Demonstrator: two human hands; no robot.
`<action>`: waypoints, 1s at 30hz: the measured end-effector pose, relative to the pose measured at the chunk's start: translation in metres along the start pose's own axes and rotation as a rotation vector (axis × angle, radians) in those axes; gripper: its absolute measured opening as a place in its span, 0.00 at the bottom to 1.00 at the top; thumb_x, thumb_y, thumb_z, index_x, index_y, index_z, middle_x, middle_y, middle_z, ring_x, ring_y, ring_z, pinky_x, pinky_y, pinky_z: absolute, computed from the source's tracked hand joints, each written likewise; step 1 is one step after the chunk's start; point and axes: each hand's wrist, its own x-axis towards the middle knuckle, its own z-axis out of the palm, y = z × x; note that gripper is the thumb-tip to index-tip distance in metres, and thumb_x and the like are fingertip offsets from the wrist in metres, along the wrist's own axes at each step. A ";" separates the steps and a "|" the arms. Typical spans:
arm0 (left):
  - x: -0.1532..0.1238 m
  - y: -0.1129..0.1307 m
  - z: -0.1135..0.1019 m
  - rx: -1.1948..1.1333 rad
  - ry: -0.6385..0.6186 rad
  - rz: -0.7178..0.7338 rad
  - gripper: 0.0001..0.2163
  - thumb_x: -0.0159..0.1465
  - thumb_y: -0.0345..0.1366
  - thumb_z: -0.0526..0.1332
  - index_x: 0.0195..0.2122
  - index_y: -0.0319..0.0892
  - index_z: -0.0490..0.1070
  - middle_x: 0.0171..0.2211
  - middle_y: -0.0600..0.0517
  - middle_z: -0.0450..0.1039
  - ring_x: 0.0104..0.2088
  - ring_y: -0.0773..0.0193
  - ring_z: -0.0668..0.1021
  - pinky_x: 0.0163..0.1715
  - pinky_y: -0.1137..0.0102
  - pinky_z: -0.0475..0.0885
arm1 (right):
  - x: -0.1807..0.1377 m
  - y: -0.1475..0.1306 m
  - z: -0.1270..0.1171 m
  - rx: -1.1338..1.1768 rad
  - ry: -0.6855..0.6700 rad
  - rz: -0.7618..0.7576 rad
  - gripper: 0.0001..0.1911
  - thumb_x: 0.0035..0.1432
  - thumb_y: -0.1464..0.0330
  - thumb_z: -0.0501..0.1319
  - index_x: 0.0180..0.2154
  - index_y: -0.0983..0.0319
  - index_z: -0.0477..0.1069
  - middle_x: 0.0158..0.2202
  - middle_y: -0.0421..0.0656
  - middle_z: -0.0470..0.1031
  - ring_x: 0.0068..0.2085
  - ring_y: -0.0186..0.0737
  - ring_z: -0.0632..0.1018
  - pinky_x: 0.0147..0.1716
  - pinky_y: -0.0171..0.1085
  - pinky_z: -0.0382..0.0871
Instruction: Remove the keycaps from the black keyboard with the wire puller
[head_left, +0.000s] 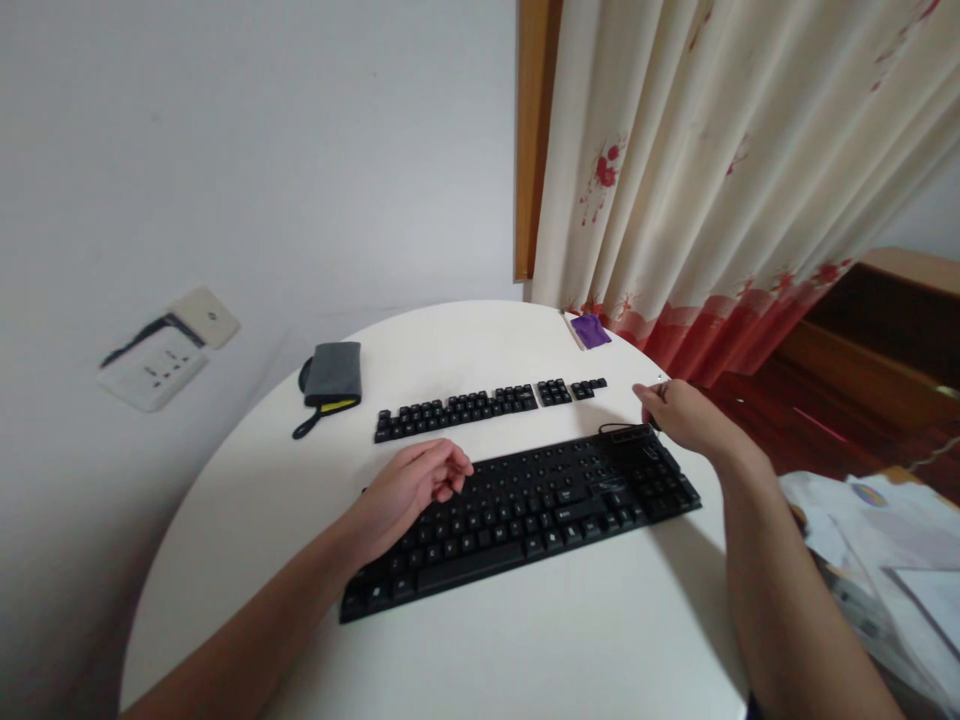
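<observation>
A black keyboard (pixel 525 500) lies at a slant on the white round table (pixel 585 620). In its upper rows, bare key sockets show where caps are off. My left hand (pixel 420 485) rests over the keyboard's left part, its fingers loosely curled and no object visible in them. At the far right corner, my right hand (pixel 679 412) is closed in a pinch; a small glint and something dark show at its fingers, too small to name. Behind the keyboard, loose black keycaps (pixel 457 410) stand in rows, grouped in blocks. The keyboard's cable (pixel 611 427) loops at its back edge.
A grey pouch (pixel 335 372) with a dark strap and yellow edge sits at the table's left. A purple cloth item (pixel 590 331) lies at the back edge by the curtain (pixel 660 200). White plastic bags (pixel 892 540) and papers are to the right. A wall socket (pixel 154 370) is left.
</observation>
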 end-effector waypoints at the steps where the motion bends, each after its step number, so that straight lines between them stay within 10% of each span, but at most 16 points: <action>1: 0.000 0.001 0.000 0.003 0.000 -0.001 0.13 0.65 0.43 0.60 0.32 0.37 0.73 0.31 0.48 0.72 0.30 0.64 0.71 0.29 0.69 0.61 | 0.000 0.001 0.000 0.006 0.004 -0.007 0.28 0.65 0.55 0.51 0.19 0.62 0.72 0.16 0.41 0.68 0.18 0.35 0.67 0.23 0.36 0.57; 16: 0.000 0.002 0.000 0.002 0.007 -0.014 0.12 0.64 0.41 0.61 0.31 0.37 0.74 0.31 0.48 0.73 0.30 0.64 0.71 0.29 0.69 0.61 | -0.003 0.012 0.004 0.140 0.001 -0.015 0.27 0.63 0.56 0.52 0.18 0.63 0.73 0.14 0.40 0.65 0.17 0.35 0.66 0.23 0.36 0.59; 30: 0.002 -0.002 -0.002 -0.001 0.010 -0.019 0.13 0.65 0.43 0.60 0.31 0.37 0.74 0.31 0.47 0.73 0.30 0.64 0.71 0.29 0.69 0.61 | -0.065 0.047 0.034 0.200 0.336 -0.122 0.26 0.66 0.51 0.50 0.28 0.61 0.75 0.17 0.40 0.67 0.21 0.39 0.70 0.23 0.35 0.58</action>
